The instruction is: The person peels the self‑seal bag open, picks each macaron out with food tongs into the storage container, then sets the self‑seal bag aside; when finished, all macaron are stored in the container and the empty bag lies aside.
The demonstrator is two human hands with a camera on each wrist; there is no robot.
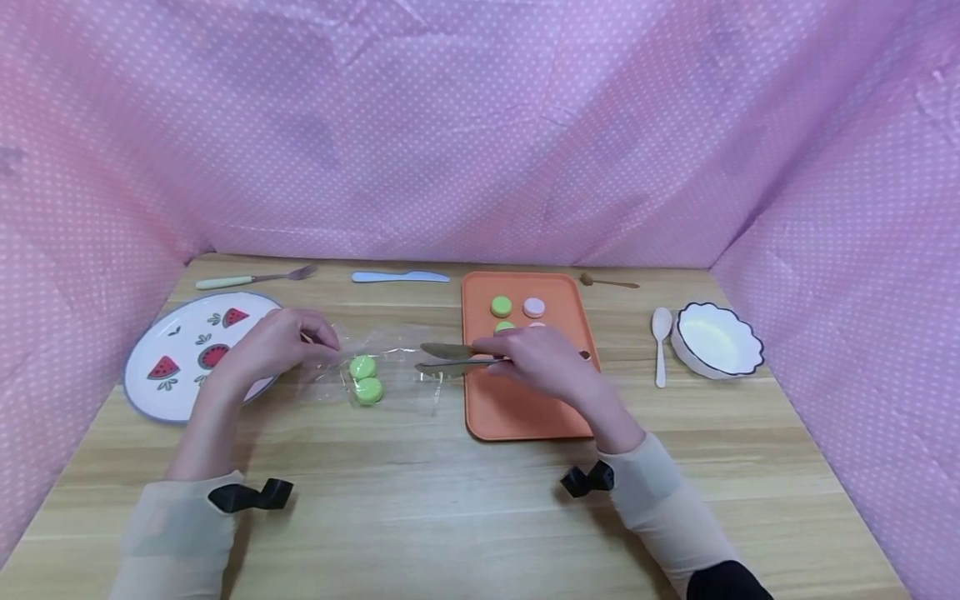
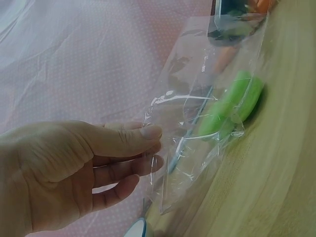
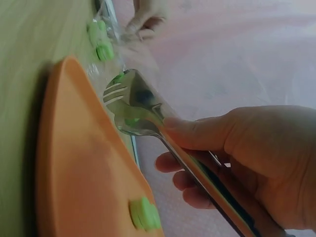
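My left hand [image 1: 281, 346] pinches the open-looking end of a clear plastic bag [image 2: 173, 108] between thumb and fingers. Two green macarons [image 1: 365, 379] lie inside the bag, close together. My right hand [image 1: 543, 360] grips metal serving tongs [image 3: 185, 160], one tip slotted like a fork, the other rounded like a spoon. Their tips reach left over the bag's right edge, slightly apart; green patches show at the tips, but I cannot tell whether these are reflections. Beneath the right hand lies an orange tray [image 1: 517, 412] with green macarons [image 1: 501, 306] and pale pink macarons [image 1: 534, 307], some partly hidden.
An oval plate with watermelon pictures [image 1: 168, 333] sits beyond the left hand. Along the back lie a fork [image 1: 255, 277], a blue knife [image 1: 400, 277] and a small wooden dipper [image 1: 609, 282]. To the right are a white spoon [image 1: 661, 346] and a scalloped bowl [image 1: 717, 340].
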